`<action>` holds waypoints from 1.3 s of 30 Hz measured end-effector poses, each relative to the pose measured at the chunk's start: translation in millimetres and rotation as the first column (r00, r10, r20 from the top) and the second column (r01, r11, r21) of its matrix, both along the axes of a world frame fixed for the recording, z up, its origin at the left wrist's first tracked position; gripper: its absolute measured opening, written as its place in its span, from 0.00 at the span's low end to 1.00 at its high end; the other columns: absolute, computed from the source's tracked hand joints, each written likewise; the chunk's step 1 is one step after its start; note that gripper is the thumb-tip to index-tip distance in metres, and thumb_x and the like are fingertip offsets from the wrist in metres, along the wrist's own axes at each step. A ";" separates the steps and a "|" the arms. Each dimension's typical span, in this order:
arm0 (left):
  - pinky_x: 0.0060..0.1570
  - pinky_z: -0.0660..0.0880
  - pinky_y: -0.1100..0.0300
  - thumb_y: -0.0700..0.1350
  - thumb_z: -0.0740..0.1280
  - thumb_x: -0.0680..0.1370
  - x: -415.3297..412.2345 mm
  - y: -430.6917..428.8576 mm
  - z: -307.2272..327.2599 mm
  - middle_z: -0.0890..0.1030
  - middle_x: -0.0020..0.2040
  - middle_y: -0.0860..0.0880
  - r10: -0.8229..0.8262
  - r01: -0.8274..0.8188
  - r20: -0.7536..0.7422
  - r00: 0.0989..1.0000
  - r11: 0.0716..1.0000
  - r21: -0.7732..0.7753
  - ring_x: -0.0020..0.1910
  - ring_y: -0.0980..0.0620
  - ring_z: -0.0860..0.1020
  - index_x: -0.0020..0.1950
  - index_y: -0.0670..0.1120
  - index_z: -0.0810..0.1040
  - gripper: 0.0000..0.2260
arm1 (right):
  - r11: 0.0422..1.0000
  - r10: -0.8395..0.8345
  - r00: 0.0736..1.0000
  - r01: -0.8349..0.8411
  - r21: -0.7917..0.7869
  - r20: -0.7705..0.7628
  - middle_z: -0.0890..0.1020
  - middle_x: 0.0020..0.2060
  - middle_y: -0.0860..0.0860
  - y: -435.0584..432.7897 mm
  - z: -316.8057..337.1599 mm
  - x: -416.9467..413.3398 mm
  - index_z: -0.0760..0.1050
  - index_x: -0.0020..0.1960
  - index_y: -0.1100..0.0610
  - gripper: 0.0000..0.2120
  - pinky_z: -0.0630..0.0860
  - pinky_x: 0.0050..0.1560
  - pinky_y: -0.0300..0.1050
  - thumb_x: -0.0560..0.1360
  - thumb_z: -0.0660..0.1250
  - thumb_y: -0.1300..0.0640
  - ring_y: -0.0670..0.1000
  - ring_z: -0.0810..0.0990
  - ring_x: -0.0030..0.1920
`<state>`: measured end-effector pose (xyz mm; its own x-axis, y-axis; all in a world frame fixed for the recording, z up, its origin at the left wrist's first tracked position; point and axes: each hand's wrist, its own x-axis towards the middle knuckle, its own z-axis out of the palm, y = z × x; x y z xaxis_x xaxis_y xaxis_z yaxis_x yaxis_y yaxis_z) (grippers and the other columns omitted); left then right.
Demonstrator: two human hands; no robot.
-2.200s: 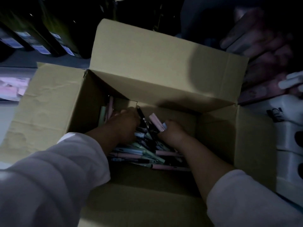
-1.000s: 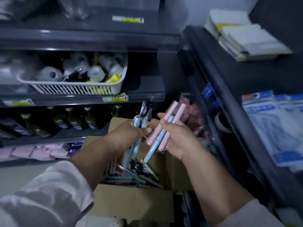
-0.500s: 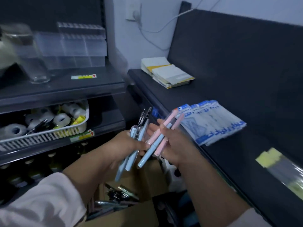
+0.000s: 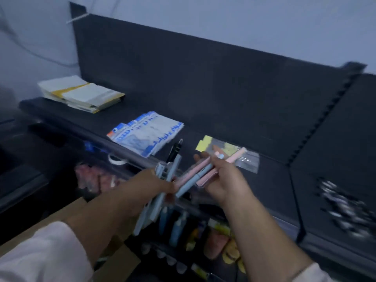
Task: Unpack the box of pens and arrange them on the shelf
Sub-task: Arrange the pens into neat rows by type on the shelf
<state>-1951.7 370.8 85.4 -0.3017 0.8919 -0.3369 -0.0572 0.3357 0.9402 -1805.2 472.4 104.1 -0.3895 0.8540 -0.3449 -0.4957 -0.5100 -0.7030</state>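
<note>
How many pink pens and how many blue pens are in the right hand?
Pink pens: 2
Blue pens: 1
Total in the right hand: 3

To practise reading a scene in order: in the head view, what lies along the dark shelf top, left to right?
On the shelf: stack of white and yellow booklets → blue-and-white packets → clear bag with yellow slips.
</note>
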 end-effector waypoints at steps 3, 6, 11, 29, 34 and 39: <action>0.52 0.76 0.48 0.45 0.78 0.62 48.1 18.7 9.8 0.84 0.45 0.38 -0.060 0.061 0.028 0.998 0.998 -0.006 0.47 0.39 0.82 0.45 0.42 0.83 0.15 | 0.990 -0.140 0.989 0.140 0.009 -0.042 0.83 0.37 0.55 -0.9 12.2 56.1 0.74 0.58 0.58 0.10 0.81 0.39 0.51 0.80 0.59 0.65 0.55 0.84 0.42; 0.42 0.75 0.55 0.39 0.75 0.70 107.0 36.7 18.2 0.83 0.38 0.41 -0.092 0.090 0.043 0.995 0.995 0.036 0.41 0.42 0.81 0.42 0.42 0.81 0.04 | 0.967 -0.252 0.967 0.253 0.027 -0.046 0.83 0.35 0.56 -2.8 17.9 121.3 0.72 0.55 0.59 0.06 0.82 0.36 0.49 0.80 0.59 0.65 0.56 0.83 0.41; 0.43 0.73 0.55 0.40 0.75 0.71 210.8 59.8 34.6 0.84 0.42 0.39 -0.162 0.169 -0.070 0.984 0.981 0.099 0.40 0.44 0.80 0.45 0.43 0.82 0.05 | 0.955 -0.295 0.942 0.284 0.087 0.157 0.83 0.42 0.56 -7.5 17.8 246.5 0.73 0.52 0.56 0.02 0.80 0.39 0.49 0.80 0.62 0.60 0.53 0.84 0.39; 0.25 0.71 0.69 0.35 0.73 0.71 577.6 112.3 51.4 0.81 0.37 0.41 -0.539 0.568 -0.227 0.811 0.818 0.089 0.23 0.58 0.78 0.47 0.39 0.78 0.06 | 0.860 -0.511 0.693 0.408 0.307 0.508 0.73 0.36 0.54 -31.8 17.4 629.3 0.70 0.47 0.57 0.05 0.72 0.27 0.40 0.80 0.60 0.63 0.49 0.75 0.31; 0.44 0.73 0.58 0.41 0.75 0.71 640.9 154.6 42.9 0.83 0.42 0.40 -0.636 0.657 -0.207 0.743 0.752 0.046 0.35 0.50 0.82 0.54 0.38 0.78 0.14 | 0.827 -0.558 0.683 0.503 0.250 0.471 0.75 0.36 0.56 -13.2 15.0 693.8 0.72 0.49 0.60 0.03 0.75 0.27 0.38 0.79 0.62 0.66 0.49 0.76 0.31; 0.41 0.75 0.57 0.43 0.70 0.76 694.1 213.4 38.8 0.82 0.42 0.44 -0.651 0.660 -0.112 0.751 0.746 0.086 0.35 0.50 0.80 0.49 0.42 0.78 0.07 | 0.760 -0.632 0.611 0.610 0.225 0.477 0.77 0.37 0.58 24.4 16.4 755.4 0.73 0.50 0.62 0.02 0.77 0.28 0.38 0.78 0.63 0.66 0.50 0.78 0.31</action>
